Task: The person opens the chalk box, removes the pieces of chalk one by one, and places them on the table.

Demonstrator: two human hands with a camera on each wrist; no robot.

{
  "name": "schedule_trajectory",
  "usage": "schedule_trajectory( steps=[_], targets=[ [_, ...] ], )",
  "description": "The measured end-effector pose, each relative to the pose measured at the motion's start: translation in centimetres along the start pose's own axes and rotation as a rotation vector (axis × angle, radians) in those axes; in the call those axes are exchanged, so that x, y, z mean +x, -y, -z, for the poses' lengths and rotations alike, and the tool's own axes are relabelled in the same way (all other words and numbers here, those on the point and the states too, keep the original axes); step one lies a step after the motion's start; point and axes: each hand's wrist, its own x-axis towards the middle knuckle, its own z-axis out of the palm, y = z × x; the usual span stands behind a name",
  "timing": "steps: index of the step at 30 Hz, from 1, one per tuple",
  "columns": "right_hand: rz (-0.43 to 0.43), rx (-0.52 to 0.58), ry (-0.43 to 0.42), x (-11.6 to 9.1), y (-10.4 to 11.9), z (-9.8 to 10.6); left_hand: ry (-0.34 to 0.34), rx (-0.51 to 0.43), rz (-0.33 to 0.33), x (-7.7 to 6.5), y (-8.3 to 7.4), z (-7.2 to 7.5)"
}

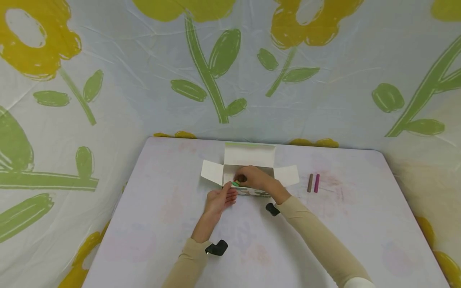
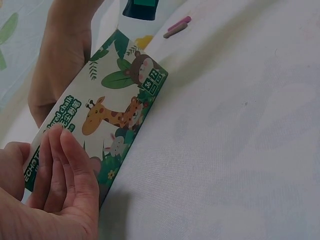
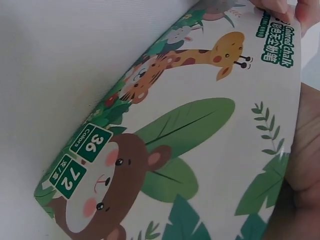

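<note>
An open white cardboard box of colored chalk (image 1: 248,155) stands with its flaps spread; its front (image 2: 107,112) carries a giraffe, other animals and leaves. My left hand (image 1: 217,200) holds the box's front left corner, thumb at the rim and fingers along the printed front. Reaching in over the front wall, my right hand (image 1: 253,177) has its fingers curled down by the left thumb. At those fingertips shows a green chalk stick (image 1: 235,184), with a bit of yellow beside it. The right fingertips are mostly hidden by the box in both wrist views.
To the right of the box, a brown chalk stick (image 1: 310,183) and a magenta chalk stick (image 1: 317,183) lie side by side on the pale, smudged table (image 1: 162,224). Behind the table hangs a flower-printed cloth (image 1: 144,72). Black wrist camera mounts (image 1: 217,248) stick out from the sleeves.
</note>
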Motion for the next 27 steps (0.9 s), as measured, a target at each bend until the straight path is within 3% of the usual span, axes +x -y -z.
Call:
schedule_trajectory(
  steps=[7,16,23,27],
  targets=[
    [0.023,0.020,-0.010,-0.7,-0.3,0.3,0.022,-0.016,-0.011,-0.2,0.0,0.1],
    [0.088,0.170,-0.176,-3.0,-1.6,1.0,0.029,-0.037,-0.018,-0.1,-0.1,0.1],
    [0.023,0.253,-0.300,-4.6,-1.9,2.0,0.012,-0.042,-0.006,-0.2,-0.1,0.0],
    [-0.037,0.283,-0.418,-5.4,-2.3,2.9,0.017,-0.037,-0.014,-0.2,-0.1,0.0]
  ],
)
